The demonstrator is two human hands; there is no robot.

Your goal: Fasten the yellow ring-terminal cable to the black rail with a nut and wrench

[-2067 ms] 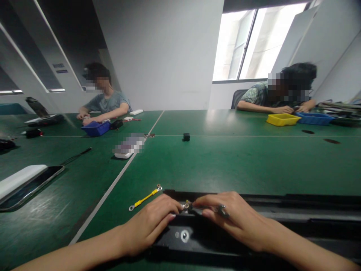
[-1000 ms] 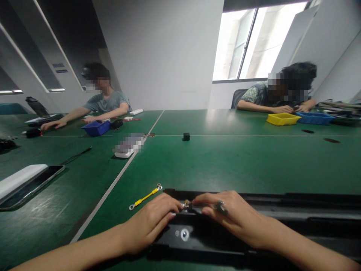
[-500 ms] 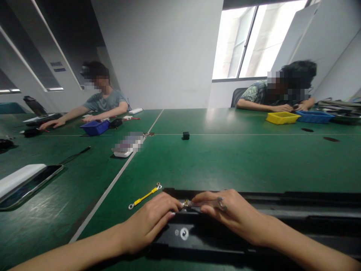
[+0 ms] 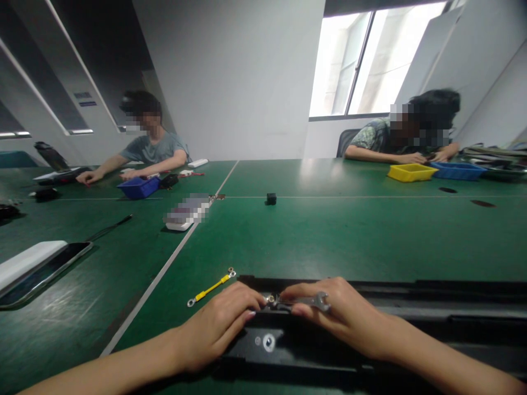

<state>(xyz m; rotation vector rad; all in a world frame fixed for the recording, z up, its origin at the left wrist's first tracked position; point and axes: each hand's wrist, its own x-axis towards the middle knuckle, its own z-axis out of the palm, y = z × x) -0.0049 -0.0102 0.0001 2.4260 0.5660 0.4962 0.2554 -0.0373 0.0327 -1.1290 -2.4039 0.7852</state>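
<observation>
My right hand (image 4: 341, 312) grips a silver open-ended wrench (image 4: 319, 300) between thumb and fingers, its open jaw showing beside the palm. The wrench's far end reaches a small metal nut (image 4: 270, 299) at the left end of a long black metal channel (image 4: 304, 345). My left hand (image 4: 224, 315) is closed, with its fingertips right beside the nut. What those fingertips pinch is hidden. A yellow cable with ring terminals (image 4: 214, 287) lies on the green table just beyond my left hand.
Two people sit across the green table (image 4: 349, 230). A small black cube (image 4: 271, 198), a blue bin (image 4: 139, 187), a yellow bin (image 4: 411, 172) and a second blue bin (image 4: 459, 170) stand farther back. A phone (image 4: 49, 274) lies at the left.
The wrench has turned slightly in my right hand, and more of its open jaw shows. My left hand has hardly moved. The left co-worker's hand has shifted to the right.
</observation>
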